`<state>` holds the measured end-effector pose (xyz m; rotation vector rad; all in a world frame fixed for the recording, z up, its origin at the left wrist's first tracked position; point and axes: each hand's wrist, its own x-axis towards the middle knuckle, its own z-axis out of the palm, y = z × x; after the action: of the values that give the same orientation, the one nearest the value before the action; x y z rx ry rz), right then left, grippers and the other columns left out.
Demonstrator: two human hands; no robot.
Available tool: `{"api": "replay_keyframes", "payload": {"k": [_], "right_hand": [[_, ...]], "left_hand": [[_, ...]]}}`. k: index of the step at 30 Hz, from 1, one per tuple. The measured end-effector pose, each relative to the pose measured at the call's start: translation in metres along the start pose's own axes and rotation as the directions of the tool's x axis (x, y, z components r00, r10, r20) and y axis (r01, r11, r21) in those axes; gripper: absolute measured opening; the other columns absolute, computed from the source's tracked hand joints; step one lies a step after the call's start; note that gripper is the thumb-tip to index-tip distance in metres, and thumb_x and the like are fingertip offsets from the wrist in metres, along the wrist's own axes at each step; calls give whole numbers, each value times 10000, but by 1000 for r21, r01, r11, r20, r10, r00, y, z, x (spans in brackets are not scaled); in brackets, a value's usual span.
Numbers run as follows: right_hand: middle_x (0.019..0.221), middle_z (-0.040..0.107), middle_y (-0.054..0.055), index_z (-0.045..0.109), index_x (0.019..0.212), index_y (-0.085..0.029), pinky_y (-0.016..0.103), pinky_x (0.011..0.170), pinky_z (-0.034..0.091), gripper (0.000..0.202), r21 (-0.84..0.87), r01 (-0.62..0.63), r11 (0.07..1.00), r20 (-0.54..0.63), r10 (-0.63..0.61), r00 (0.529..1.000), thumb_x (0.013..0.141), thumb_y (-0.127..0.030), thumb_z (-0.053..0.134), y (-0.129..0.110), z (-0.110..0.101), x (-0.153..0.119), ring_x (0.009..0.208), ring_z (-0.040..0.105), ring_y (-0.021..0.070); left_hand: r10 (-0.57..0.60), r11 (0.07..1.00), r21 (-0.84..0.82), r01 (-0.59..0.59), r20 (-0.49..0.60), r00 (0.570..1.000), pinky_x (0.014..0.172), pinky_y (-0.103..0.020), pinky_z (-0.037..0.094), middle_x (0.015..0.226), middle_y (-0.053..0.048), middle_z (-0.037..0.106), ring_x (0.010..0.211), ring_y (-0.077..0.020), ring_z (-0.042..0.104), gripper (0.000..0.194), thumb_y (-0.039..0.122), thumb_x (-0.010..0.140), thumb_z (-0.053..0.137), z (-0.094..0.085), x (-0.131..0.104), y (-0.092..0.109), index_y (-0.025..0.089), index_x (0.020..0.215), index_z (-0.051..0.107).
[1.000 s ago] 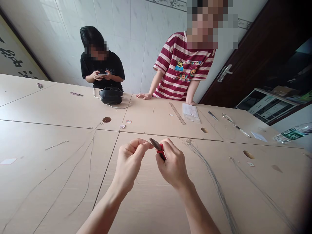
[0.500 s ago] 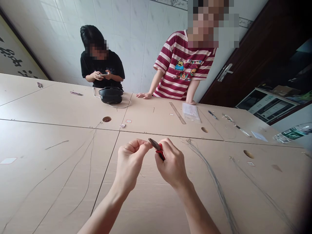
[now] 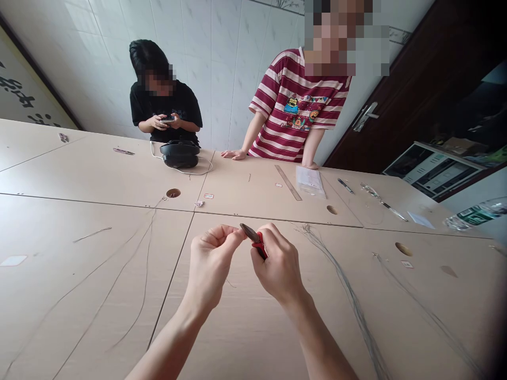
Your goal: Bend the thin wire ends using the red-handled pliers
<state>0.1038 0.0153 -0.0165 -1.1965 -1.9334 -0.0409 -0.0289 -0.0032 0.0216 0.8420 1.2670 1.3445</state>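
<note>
While the right hand [image 3: 278,264] clamps its fingers around the red-handled pliers [image 3: 250,233] above the worktop [image 3: 241,332], the left hand [image 3: 212,258] pinches its fingers together beside the pliers' tip, whatever they grip too small to make out. Close plier work seems in hand; the next move likely calls for a steady pinch.

The place looked like an office or meeting room, used for small handwork. A broad, pale worktop [image 3: 245,338] of joined panels had round cable holes [image 3: 173,193], as office furniture does. Beyond were a tiled wall [image 3: 222,63], a dark door [image 3: 412,68] and what looked like file binders [image 3: 423,163] on a shelf. Pliers [image 3: 249,233] and thin strands [image 3: 350,287] added the workshop touch.
</note>
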Motion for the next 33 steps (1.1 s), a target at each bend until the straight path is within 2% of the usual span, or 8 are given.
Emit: {"api": "replay_keyframes", "payload": {"k": [7, 10, 13, 15, 22, 33], "right_hand": [[707, 499, -8, 390, 735, -233, 240, 496, 309, 173, -15, -21, 1000, 14, 21, 1000, 786, -73, 429, -2, 4, -2, 538, 398, 130], [694, 486, -17, 379, 721, -234, 235, 485, 296, 171, 2, -65, 998, 12, 65, 998, 780, -80, 426, -3, 4, -3, 512, 378, 121], [688, 479, -24, 381, 721, -233, 226, 481, 288, 165, 23, -129, 991, 32, 128, 991, 767, -81, 426, -4, 4, -3, 502, 382, 115], [682, 471, -27, 377, 721, -233, 224, 482, 284, 163, 30, -155, 987, 35, 154, 987, 763, -82, 425, -4, 4, -3, 505, 386, 115], [680, 460, -28, 365, 716, -236, 229, 485, 272, 173, 41, -174, 984, 32, 172, 984, 764, -78, 414, 1, 5, -2, 514, 375, 121], [672, 461, -29, 358, 720, -237, 228, 495, 289, 169, 48, -163, 985, 22, 162, 987, 780, -89, 412, 3, 3, 1, 521, 380, 123]], "left_hand": [[51, 998, 40, -50, -17, 999, 436, -216, 202, 492, 62, 385, 487, -67, 231, 214, 315, 742, 715, 1, 3, -6, 173, 609, 628], [177, 981, 92, -172, -46, 983, 442, -189, 280, 520, 48, 471, 495, -66, 319, 186, 281, 757, 697, 4, 4, -14, 170, 622, 634], [319, 942, 133, -308, -71, 945, 446, -176, 340, 520, 43, 526, 490, -69, 385, 163, 242, 758, 676, 8, 4, -21, 174, 616, 636], [370, 923, 144, -357, -68, 927, 443, -171, 360, 526, 40, 557, 484, -70, 413, 157, 240, 769, 668, 9, 4, -24, 178, 626, 648], [363, 923, 141, -359, -5, 932, 415, -169, 324, 555, 29, 584, 470, -61, 372, 170, 299, 810, 676, 7, 8, -28, 176, 693, 692], [342, 927, 160, -340, 13, 940, 418, -198, 272, 534, 29, 489, 478, -73, 312, 202, 332, 814, 658, 6, 8, -28, 168, 696, 674]]}}
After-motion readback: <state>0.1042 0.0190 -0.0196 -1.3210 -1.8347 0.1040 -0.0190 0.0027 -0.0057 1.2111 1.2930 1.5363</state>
